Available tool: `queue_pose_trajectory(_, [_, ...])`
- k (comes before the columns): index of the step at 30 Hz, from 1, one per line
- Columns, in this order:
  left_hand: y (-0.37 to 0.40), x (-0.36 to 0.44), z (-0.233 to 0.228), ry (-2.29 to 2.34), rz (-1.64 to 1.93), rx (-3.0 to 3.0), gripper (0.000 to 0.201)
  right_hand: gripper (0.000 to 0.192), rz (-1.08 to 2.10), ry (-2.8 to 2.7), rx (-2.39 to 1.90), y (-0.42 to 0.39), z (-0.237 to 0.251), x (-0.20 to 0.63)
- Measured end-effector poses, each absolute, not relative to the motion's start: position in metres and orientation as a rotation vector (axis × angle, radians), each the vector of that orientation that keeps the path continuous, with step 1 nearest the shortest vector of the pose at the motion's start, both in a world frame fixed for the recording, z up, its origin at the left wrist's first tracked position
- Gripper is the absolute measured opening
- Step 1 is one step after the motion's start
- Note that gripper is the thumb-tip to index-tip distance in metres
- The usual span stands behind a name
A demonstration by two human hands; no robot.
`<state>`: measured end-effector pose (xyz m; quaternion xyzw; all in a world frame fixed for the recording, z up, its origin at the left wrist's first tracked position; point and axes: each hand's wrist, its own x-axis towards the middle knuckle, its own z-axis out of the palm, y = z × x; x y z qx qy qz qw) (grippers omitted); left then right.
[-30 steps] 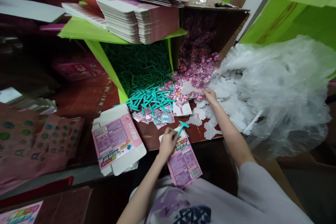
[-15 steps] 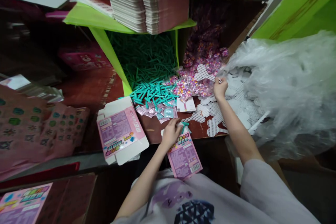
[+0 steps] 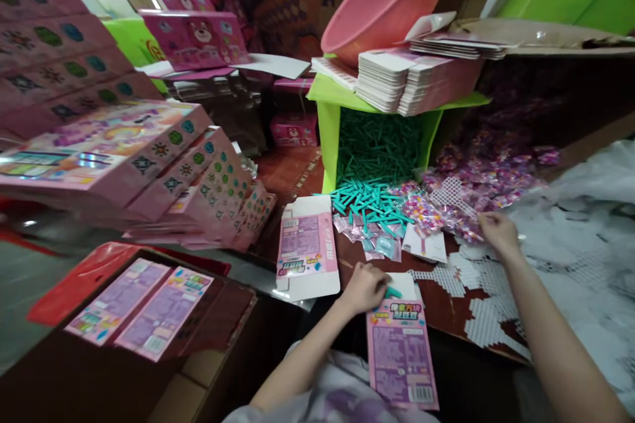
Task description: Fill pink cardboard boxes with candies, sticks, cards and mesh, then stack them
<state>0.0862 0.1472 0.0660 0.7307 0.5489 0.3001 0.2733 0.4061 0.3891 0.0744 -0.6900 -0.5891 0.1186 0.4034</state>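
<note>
My left hand (image 3: 366, 287) is closed on the upper left edge of a pink and purple cardboard box (image 3: 403, 357), which stands upright near my lap with its top flap up. A teal stick (image 3: 393, 292) pokes out at the box's mouth beside my fingers. My right hand (image 3: 500, 236) pinches the handle end of a white perforated pegboard (image 3: 450, 193) above clear bags of colourful beads (image 3: 421, 208). Beneath and beside that hand lie more white pegboards (image 3: 483, 324). Small pink and teal sachets (image 3: 384, 246) and white cards (image 3: 424, 242) are on the table nearby.
Teal sticks (image 3: 370, 201) spill from a green bin (image 3: 330, 145) topped by stacked flat boxes (image 3: 381, 79). Another open box (image 3: 307, 248) lies left. Packed boxes (image 3: 143, 307) sit in a carton; larger pink boxes (image 3: 169, 158) are piled behind. Plastic film (image 3: 595, 211) covers the right.
The view has swung left, so the table things appear farther right and the stacked pink boxes show. Both hands keep their holds on the box and the pegboard.
</note>
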Motion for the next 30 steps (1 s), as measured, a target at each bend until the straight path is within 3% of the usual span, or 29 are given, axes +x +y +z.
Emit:
queue_pose_trajectory(2, [0.14, 0.083, 0.068, 1.496, 0.681, 2.084, 0.017, 0.022, 0.428, -1.423, -1.789, 0.389, 0.078, 0.4])
queue_pose_trajectory(4, [0.136, 0.085, 0.068, 1.538, 0.671, 2.092, 0.025, 0.018, 0.493, -1.324, -1.788, 0.389, 0.081, 0.394])
queue_pose_trajectory(11, [0.136, 0.092, 0.059, 1.563, 0.692, 2.055, 0.03, 0.022, 0.472, -1.267, -1.702, 0.393, 0.085, 0.388])
queue_pose_trajectory(17, [0.134, 0.095, 0.06, 1.546, 0.687, 2.072, 0.029, 0.014, 0.669, -1.405, -1.603, 0.407, 0.091, 0.371])
queue_pose_trajectory(24, [0.131, 0.095, 0.059, 1.53, 0.698, 2.072, 0.031, 0.012, 0.404, -1.342, -1.639, 0.414, 0.091, 0.359])
queue_pose_trajectory(30, [0.13, 0.093, 0.059, 1.528, 0.735, 2.038, 0.03, 0.021, 0.199, -1.202, -1.676, 0.405, 0.113, 0.372])
